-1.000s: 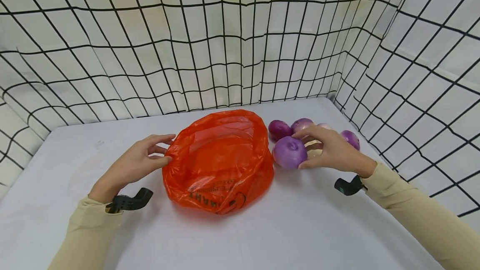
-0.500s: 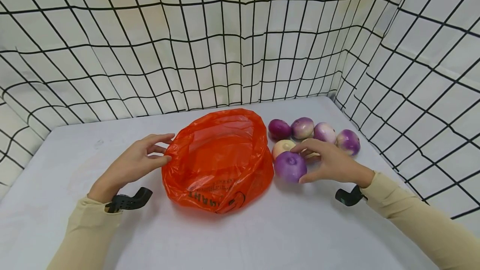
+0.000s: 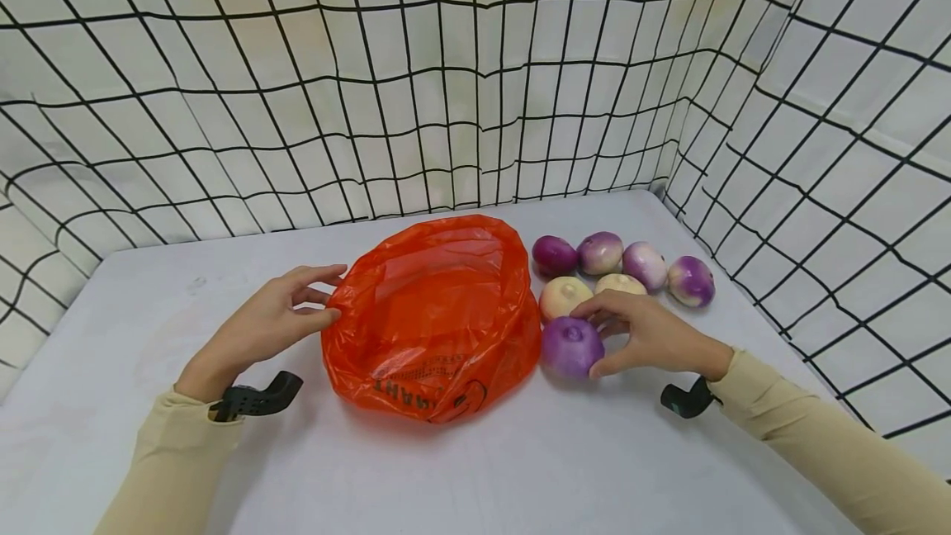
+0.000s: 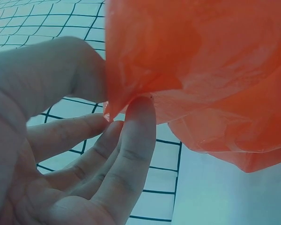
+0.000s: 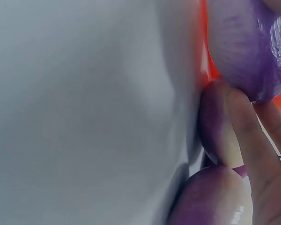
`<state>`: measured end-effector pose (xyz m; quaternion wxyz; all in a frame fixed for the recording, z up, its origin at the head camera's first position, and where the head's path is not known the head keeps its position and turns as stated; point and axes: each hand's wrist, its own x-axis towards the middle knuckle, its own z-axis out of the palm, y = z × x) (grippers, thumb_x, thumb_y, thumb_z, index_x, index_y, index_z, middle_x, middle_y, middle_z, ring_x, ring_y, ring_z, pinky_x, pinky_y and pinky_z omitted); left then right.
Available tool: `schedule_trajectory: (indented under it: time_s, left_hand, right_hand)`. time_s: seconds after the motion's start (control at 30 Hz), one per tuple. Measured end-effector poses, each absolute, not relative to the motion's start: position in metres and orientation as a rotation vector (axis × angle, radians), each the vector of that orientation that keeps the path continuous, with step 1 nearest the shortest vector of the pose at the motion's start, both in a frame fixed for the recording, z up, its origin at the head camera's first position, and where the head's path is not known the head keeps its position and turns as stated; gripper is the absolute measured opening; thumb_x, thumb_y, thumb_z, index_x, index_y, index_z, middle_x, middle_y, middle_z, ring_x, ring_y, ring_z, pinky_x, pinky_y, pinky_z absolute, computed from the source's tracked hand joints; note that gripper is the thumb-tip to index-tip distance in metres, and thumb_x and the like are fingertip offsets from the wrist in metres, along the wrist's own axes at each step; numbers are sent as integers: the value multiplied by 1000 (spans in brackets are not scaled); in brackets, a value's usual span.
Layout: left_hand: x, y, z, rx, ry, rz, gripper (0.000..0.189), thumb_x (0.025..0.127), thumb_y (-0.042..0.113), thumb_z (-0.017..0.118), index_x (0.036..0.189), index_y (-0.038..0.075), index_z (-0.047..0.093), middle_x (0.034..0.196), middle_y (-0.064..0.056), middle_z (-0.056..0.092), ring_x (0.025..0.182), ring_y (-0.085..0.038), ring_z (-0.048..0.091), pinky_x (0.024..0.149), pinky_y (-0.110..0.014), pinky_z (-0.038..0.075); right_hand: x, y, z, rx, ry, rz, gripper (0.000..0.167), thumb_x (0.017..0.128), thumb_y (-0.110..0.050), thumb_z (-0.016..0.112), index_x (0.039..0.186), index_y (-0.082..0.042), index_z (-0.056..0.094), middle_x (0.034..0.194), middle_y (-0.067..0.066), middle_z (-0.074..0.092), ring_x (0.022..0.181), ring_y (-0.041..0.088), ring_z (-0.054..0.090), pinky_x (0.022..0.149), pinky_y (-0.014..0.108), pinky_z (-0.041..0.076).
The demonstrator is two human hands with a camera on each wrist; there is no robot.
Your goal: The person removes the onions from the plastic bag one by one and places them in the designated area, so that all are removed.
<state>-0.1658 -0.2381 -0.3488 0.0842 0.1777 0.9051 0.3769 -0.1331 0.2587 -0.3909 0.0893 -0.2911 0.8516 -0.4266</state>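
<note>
An orange-red plastic bag (image 3: 438, 312) with dark print stands on the white surface, its mouth open upward. My left hand (image 3: 271, 324) pinches the left side of its rim; in the left wrist view, fingertips (image 4: 140, 110) meet the thin film. To the right of the bag, my right hand (image 3: 642, 333) grips a purple turnip (image 3: 572, 347) between thumb and fingers. This turnip (image 5: 246, 51) shows a pale side fading into purple in the right wrist view. Just behind it lie two cream-faced turnips, a left one (image 3: 565, 297) and a right one (image 3: 620, 284), the latter partly hidden by my hand.
A back row holds a dark purple turnip (image 3: 554, 256) and several purple-and-white turnips (image 3: 645, 265). Black grid netting (image 3: 475, 106) over white cloth borders the table (image 3: 520, 477) at the back and sides.
My right hand has moved toward me with the purple turnip, lowering it beside the bag. The turnips behind have come into view. My left hand has stayed at the bag's rim.
</note>
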Motion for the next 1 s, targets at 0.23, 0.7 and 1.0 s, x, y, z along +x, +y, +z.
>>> schedule_trajectory:
  time_s: [0.23, 0.7, 1.0]
  left_hand:
    - [-165, -237, -349, 529, 2691, 1132, 63, 100, 22, 67, 156, 6, 44, 156, -20, 48, 127, -38, 63, 92, -43, 63]
    - [-166, -238, -348, 525, 2696, 1125, 63, 100, 23, 66, 156, 6, 43, 156, -20, 48, 128, -39, 63, 94, -48, 62]
    - [-166, -236, -349, 509, 2694, 1121, 63, 101, 26, 66, 156, 6, 43, 157, -19, 48, 129, -39, 62, 95, -48, 62]
  right_hand:
    - [-131, 257, -396, -842, 2528, -1268, 71, 70, -23, 96, 133, -13, 62, 130, 5, 64, 110, 13, 68, 95, 22, 59]
    - [-133, 259, -401, -831, 2505, -1259, 71, 70, -23, 96, 132, -15, 61, 131, 4, 63, 112, 17, 66, 97, 22, 59]
    - [-131, 266, -400, -834, 2536, -1252, 73, 71, -26, 96, 134, -12, 62, 130, 6, 66, 110, 16, 69, 96, 26, 60]
